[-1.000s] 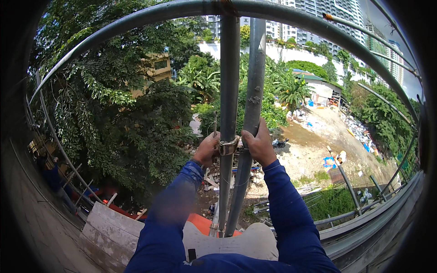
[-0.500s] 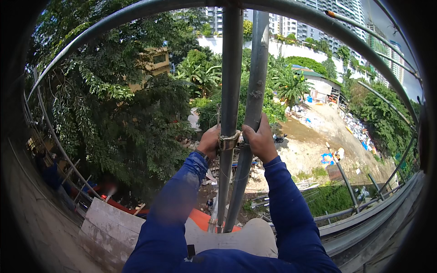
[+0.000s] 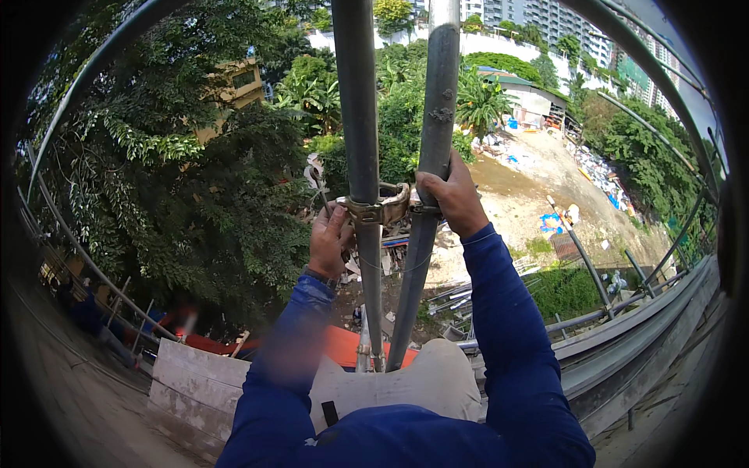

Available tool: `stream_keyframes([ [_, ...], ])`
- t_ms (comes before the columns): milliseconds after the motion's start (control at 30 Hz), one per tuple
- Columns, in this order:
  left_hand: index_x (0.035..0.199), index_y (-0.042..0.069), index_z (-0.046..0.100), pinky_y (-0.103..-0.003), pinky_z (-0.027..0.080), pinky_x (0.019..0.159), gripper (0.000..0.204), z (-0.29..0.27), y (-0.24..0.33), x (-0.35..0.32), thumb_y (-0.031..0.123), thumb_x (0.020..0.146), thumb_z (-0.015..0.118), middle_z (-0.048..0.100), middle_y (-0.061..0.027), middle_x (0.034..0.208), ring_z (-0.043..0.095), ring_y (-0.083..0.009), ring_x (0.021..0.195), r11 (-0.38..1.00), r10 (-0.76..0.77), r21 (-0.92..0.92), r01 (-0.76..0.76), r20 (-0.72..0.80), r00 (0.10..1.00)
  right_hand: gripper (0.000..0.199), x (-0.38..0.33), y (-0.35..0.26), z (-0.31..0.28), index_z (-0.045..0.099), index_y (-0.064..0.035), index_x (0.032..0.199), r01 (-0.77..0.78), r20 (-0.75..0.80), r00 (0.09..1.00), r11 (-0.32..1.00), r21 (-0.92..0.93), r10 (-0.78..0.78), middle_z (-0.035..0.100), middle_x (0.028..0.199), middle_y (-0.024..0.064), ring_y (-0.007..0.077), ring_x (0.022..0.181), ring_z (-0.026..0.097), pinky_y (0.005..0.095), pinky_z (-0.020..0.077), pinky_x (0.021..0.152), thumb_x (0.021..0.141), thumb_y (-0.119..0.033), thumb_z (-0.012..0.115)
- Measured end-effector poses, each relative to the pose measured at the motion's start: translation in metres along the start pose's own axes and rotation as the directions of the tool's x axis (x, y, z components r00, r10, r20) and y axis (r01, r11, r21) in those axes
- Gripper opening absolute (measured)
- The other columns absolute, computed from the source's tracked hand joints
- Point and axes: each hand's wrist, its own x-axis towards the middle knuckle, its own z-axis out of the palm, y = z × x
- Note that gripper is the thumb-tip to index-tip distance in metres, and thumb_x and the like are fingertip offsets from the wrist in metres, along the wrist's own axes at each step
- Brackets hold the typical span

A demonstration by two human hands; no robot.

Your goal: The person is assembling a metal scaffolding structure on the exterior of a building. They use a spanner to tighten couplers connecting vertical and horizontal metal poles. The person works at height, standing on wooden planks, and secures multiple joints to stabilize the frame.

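Note:
Two grey steel scaffold pipes rise in front of me, a left pipe (image 3: 357, 93) and a right pipe (image 3: 437, 148). A metal scaffold clamp (image 3: 365, 212) sits around the left pipe, and its looped part reaches toward the right pipe. My left hand (image 3: 328, 243) pinches the clamp's left side, with a thin rod-like piece standing up beside the fingers. My right hand (image 3: 459, 195) is wrapped around the right pipe just above a dark band. The pipes stand apart at hand height and come close together near my knees.
Curved scaffold rails (image 3: 663, 74) surround me on both sides. Stacked metal planks (image 3: 616, 366) lie at the right, and a concrete-coloured board (image 3: 199, 370) is at the left. Far below are trees, sandy ground, scattered debris and a shed (image 3: 527, 105). Orange sheeting (image 3: 343, 355) shows beneath the pipes.
The pipes have spread further apart at hand height. The clamp's loop now shows swung out toward the right pipe. My left hand has dropped lower and left, and the view has shifted.

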Motion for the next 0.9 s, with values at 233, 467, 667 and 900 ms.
stream_keyframes([
  [233,0.135,0.006,0.056,-0.019,0.029,0.047,0.059,0.001,0.004,-0.011,0.051,0.100,0.068,0.062,0.0050,0.085,0.037,-0.0002,0.050,0.983,0.017,0.179,-0.034,0.095,0.995,0.055,-0.008,0.008,-0.028,0.052,0.0000,0.131,-0.063,-0.002,0.998,0.982,0.178,0.064,0.063,0.105,0.0071,0.0131,0.091,0.061,0.0299,0.0533,0.081,0.089,-0.024,0.078],
  [467,0.137,0.005,0.056,-0.021,0.034,0.049,0.038,-0.004,-0.003,-0.011,0.031,0.110,0.057,0.063,0.0053,0.083,0.044,-0.0005,0.054,0.992,-0.059,0.113,0.053,0.051,0.997,0.042,-0.015,0.015,-0.048,0.053,-0.0011,0.127,-0.065,-0.093,0.992,0.976,0.209,0.086,0.066,0.105,0.0075,0.0150,0.092,0.068,0.0297,0.0559,0.082,0.095,-0.018,0.074],
  [667,0.137,0.002,0.056,-0.024,0.054,0.075,0.035,-0.002,-0.012,-0.018,0.022,0.108,0.060,0.070,-0.0036,0.109,0.066,-0.0090,0.088,0.995,0.069,0.078,-0.067,-0.022,0.997,0.041,-0.013,0.019,-0.037,0.051,-0.0014,0.128,-0.088,-0.123,0.986,0.973,0.215,0.116,0.066,0.108,0.0089,0.0165,0.095,0.069,0.0305,0.0562,0.083,0.097,-0.018,0.073],
  [900,0.127,-0.003,0.061,-0.033,0.053,0.094,0.060,0.015,-0.020,-0.022,0.039,0.090,0.083,0.069,-0.0121,0.115,0.066,-0.0176,0.107,0.840,0.218,0.502,-0.204,0.031,0.975,0.038,-0.024,0.022,-0.067,0.053,0.0012,0.131,-0.160,-0.108,0.977,0.967,0.200,0.184,0.066,0.111,0.0139,0.0168,0.099,0.068,0.0334,0.0635,0.076,0.103,-0.022,0.063],
])
